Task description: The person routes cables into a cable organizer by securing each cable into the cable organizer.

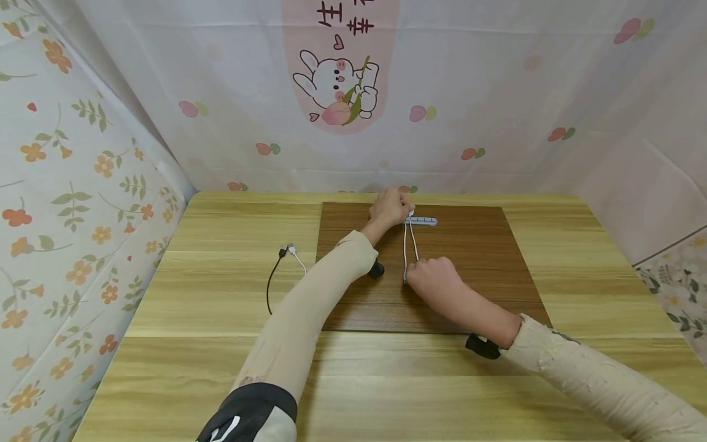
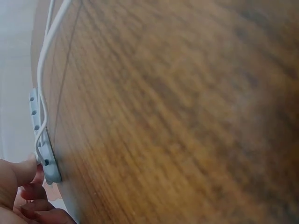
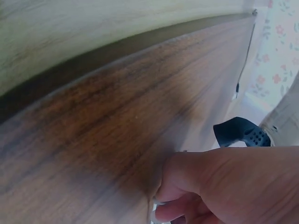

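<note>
A white cable (image 1: 405,248) runs in two strands between my hands over a dark brown board. At the board's far edge my left hand (image 1: 389,207) pinches the cable's upper end, right at a pale blue slotted cable holder (image 1: 426,221). In the left wrist view the cable (image 2: 40,70) passes along the holder (image 2: 53,170), with thumb and fingertips at its near end. Nearer the body, my right hand (image 1: 438,279) grips the lower part of the cable, a small metal tip poking out beside the fingers. Those fingers mostly hide what they hold in the right wrist view.
The brown board (image 1: 475,264) lies on a light wood table (image 1: 221,362). Left of it lie a black cable (image 1: 269,282) and another white cable (image 1: 299,261), partly hidden by the left forearm. A printed curtain (image 1: 497,92) hangs behind the table's far edge.
</note>
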Motion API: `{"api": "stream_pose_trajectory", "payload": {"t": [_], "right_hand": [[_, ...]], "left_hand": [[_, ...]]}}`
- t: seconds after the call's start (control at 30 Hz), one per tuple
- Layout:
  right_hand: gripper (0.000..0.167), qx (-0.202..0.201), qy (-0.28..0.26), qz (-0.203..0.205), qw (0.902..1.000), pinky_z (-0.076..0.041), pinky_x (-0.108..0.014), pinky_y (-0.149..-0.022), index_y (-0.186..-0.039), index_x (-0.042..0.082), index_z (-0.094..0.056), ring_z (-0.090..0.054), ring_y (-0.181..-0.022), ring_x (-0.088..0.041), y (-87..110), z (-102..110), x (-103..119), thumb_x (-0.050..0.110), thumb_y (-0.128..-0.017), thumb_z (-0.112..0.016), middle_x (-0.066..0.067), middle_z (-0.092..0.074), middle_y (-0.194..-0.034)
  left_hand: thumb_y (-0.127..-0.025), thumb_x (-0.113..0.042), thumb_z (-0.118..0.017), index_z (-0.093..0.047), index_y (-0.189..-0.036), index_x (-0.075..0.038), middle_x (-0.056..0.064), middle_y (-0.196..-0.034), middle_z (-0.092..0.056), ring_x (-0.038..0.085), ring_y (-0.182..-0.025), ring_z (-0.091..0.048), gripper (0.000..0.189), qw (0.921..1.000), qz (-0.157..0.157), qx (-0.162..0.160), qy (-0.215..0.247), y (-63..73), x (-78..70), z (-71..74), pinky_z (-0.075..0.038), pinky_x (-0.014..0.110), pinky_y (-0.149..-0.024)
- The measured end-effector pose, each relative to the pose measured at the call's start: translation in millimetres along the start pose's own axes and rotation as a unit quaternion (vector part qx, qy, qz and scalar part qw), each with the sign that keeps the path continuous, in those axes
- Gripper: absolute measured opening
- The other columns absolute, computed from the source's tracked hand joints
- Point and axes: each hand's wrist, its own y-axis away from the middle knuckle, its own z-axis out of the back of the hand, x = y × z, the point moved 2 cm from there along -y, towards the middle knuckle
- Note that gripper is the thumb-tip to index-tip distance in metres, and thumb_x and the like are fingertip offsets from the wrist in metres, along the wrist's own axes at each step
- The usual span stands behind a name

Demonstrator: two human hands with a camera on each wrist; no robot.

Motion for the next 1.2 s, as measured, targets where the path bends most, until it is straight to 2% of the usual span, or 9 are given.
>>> {"api": "stream_pose_trajectory", "payload": {"t": [0.23, 0.47, 0.57, 0.63, 0.77, 0.83, 0.9, 1.07, 1.2], "right_hand": [[0.023, -0.003, 0.017, 0.007, 0.9998, -0.041, -0.03, -0.037, -0.069, 0.004, -0.063, -0.043, -0.046, -0.011, 0.2, -0.6, 5.0, -0.001, -0.086, -0.077, -0.006, -0.05, -0.055], [0.017, 0.056, -0.004, -0.001, 0.9984, -0.044, -0.032, -0.039, -0.077, 0.004, -0.064, -0.051, -0.049, -0.015, 0.2, 5.3, 6.9, 0.004, -0.089, -0.075, -0.008, -0.054, -0.06], [0.016, 0.086, -0.025, -0.012, 0.9959, -0.044, -0.033, -0.039, -0.08, 0.004, -0.063, -0.05, -0.049, -0.015, 0.1, 8.4, 4.8, 0.006, -0.092, -0.072, -0.007, -0.053, -0.061], [0.013, 0.104, -0.041, -0.024, 0.9934, -0.043, -0.033, -0.039, -0.083, 0.004, -0.064, -0.049, -0.049, -0.015, -0.4, 10.9, 2.5, 0.008, -0.094, -0.071, -0.006, -0.052, -0.061], [0.012, 0.126, -0.07, -0.05, 0.9883, -0.043, -0.034, -0.039, -0.086, 0.004, -0.065, -0.05, -0.048, -0.016, -1.7, 14.9, -3.3, 0.01, -0.096, -0.069, -0.004, -0.05, -0.06], [0.009, 0.125, -0.079, -0.057, 0.9873, -0.044, -0.035, -0.039, -0.088, 0.003, -0.066, -0.051, -0.048, -0.017, -2.5, 16.9, -5.4, 0.008, -0.095, -0.069, -0.005, -0.051, -0.061], [0.007, 0.116, -0.084, -0.058, 0.9879, -0.044, -0.036, -0.038, -0.091, 0.002, -0.067, -0.051, -0.048, -0.018, -3.1, 18.6, -6.7, 0.008, -0.095, -0.068, -0.005, -0.052, -0.061], [0.01, 0.07, -0.097, -0.057, 0.9911, -0.042, -0.035, -0.036, -0.094, 0.001, -0.068, -0.048, -0.044, -0.017, -4.6, 19.7, -8.3, 0.01, -0.094, -0.071, -0.005, -0.05, -0.058], [0.009, 0.035, -0.11, -0.055, 0.9918, -0.04, -0.034, -0.035, -0.092, 0.002, -0.067, -0.045, -0.041, -0.016, -6.7, 18.8, -8.2, 0.009, -0.092, -0.073, -0.005, -0.049, -0.056]], "left_hand": [[-0.099, -0.037, -0.069, -0.077, -0.087, -0.025, -0.011, -0.094, -0.07, 0.012, -0.072, -0.06, 0.019, 1.0, 0.005, 0.003, -0.008, 0.8, 1.1, 0.3, -0.045, 0.032, -0.058], [-0.099, -0.037, -0.069, -0.077, -0.086, -0.025, -0.01, -0.087, -0.067, 0.013, -0.07, -0.059, 0.019, 1.0, 0.001, 0.001, -0.004, 1.2, 4.0, 2.1, -0.044, 0.032, -0.058], [-0.101, -0.031, -0.068, -0.079, -0.093, -0.022, -0.009, -0.085, -0.068, 0.013, -0.068, -0.059, 0.017, 0.9999, -0.009, 0.01, 0.008, 1.0, 3.8, 3.7, -0.043, 0.03, -0.054], [-0.103, -0.027, -0.064, -0.079, -0.104, -0.019, -0.007, -0.088, -0.071, 0.013, -0.065, -0.059, 0.017, 0.9995, -0.015, 0.019, 0.02, 0.4, 3.3, 5.0, -0.041, 0.029, -0.051], [-0.104, -0.021, -0.057, -0.074, -0.122, -0.015, -0.002, -0.107, -0.074, 0.012, -0.057, -0.059, 0.025, 0.9988, -0.021, 0.026, 0.036, -1.0, 2.2, 8.5, -0.036, 0.025, -0.045], [-0.104, -0.021, -0.057, -0.074, -0.124, -0.014, 0.0, -0.117, -0.072, 0.012, -0.056, -0.057, 0.026, 0.9986, -0.026, 0.022, 0.041, -1.1, 3.0, 11.8, -0.034, 0.025, -0.044], [-0.104, -0.021, -0.06, -0.075, -0.12, -0.012, 0.002, -0.118, -0.071, 0.011, -0.056, -0.056, 0.024, 0.9981, -0.037, 0.016, 0.047, -0.7, 4.8, 15.9, -0.035, 0.025, -0.044], [-0.102, -0.022, -0.063, -0.075, -0.108, -0.01, 0.003, -0.099, -0.072, 0.014, -0.066, -0.059, 0.018, 0.9949, -0.077, 0.004, 0.066, 4.6, 13.1, 27.9, -0.042, 0.026, -0.051], [-0.101, -0.022, -0.064, -0.074, -0.101, -0.01, 0.001, -0.092, -0.07, 0.014, -0.076, -0.062, 0.016, 0.9926, -0.101, -0.013, 0.067, 11.3, 21.2, 37.5, -0.048, 0.028, -0.062]]}}
